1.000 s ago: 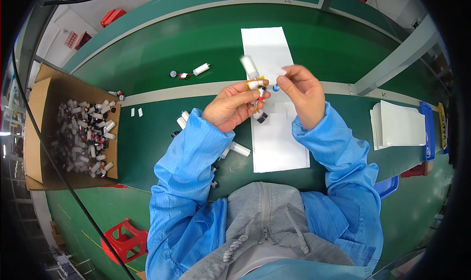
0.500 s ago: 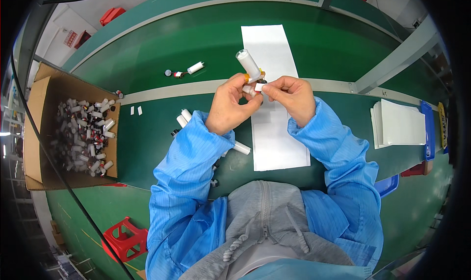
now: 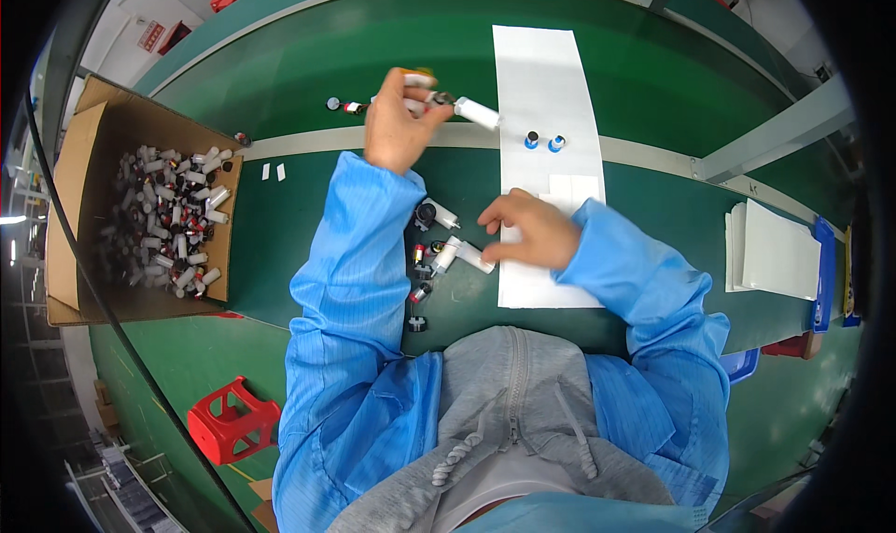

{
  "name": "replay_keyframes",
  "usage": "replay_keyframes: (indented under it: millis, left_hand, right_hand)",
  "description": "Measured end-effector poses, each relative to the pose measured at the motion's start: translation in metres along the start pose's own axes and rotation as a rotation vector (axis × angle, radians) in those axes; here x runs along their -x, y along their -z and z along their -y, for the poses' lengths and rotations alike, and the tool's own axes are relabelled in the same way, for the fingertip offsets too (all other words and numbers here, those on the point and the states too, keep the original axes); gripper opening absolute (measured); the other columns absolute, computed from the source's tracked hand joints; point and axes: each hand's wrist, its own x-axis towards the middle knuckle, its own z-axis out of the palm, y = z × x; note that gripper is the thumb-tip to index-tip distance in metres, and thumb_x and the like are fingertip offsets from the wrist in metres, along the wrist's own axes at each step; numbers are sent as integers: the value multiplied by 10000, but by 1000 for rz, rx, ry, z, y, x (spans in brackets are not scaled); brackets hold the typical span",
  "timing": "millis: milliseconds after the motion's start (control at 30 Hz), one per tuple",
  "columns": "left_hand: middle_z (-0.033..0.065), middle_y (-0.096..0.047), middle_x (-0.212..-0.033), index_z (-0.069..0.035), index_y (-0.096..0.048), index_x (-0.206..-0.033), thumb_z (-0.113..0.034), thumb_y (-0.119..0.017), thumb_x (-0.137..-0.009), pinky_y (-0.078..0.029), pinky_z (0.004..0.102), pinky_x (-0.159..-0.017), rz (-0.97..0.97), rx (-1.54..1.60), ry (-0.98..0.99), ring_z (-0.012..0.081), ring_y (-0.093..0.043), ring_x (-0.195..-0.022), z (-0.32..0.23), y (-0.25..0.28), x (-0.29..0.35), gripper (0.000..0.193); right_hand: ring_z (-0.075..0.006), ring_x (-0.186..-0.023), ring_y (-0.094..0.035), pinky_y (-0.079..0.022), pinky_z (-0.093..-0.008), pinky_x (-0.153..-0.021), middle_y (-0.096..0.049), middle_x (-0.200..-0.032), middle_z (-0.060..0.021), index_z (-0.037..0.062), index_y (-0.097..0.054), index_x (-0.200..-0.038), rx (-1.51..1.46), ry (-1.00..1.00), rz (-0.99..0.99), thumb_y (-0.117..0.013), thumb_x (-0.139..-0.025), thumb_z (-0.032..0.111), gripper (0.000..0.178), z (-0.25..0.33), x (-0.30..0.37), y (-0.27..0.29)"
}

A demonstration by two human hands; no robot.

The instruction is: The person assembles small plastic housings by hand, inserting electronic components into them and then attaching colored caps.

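Observation:
Raised over the back of the bench, my left hand (image 3: 397, 122) is closed around white plastic tube parts, blurred by motion. One clear-ended white tube (image 3: 478, 113) sticks out to the right from its fingertips. My right hand (image 3: 537, 231) hovers above the long white paper strip (image 3: 551, 286), thumb and index finger apart, holding nothing I can see. Its thumb tip is close to a white tube (image 3: 474, 257) in a loose group with black caps (image 3: 425, 214) and small red-and-black parts (image 3: 420, 292). Two small blue-and-black parts (image 3: 532, 140) stand on the strip farther back.
At the left stands an open cardboard box (image 3: 79, 202) full of similar tube parts. Two small white slips (image 3: 266, 171) lie beside it. White sheets (image 3: 775, 251) are stacked at the right, next to a blue tray (image 3: 823, 276). A red stool (image 3: 229, 421) is on the floor.
My left hand has moved left and away from me with the tube parts. My right hand has parted from it, come nearer to me and opened. The blue-and-black parts now show.

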Motion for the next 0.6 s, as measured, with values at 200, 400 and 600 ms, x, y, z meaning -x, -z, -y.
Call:
replay_keyframes:
  millis: [200,400,600]
  left_hand:
    - [160,-647,-976,-6,-552,-1142,-47,-669,-831,-492,346,-822,220,-213,-260,259,-632,-964,5,-1,5,335]
    - [87,-629,-1080,29,-510,-1218,-101,-467,-988,-479,265,-847,773,504,-154,123,-593,-976,-17,-17,24,267]
    - [86,-636,-1062,17,-487,-1269,-110,-527,-965,-479,280,-884,680,757,-23,155,-611,-973,-43,-19,36,332]
  right_hand:
    - [-206,-774,-596,-470,-320,-711,-616,-840,-108,10,-614,-862,-1,-64,-65,-727,-795,258,281,3,0,-9]
    - [-104,-844,-613,-488,-236,-750,-628,-960,-63,-8,-533,-1075,-780,-70,-303,-606,-927,103,199,4,-12,35]
    - [-118,-849,-618,-497,-251,-758,-626,-966,-79,22,-516,-1223,-662,-176,-405,-579,-933,95,306,29,-6,75]
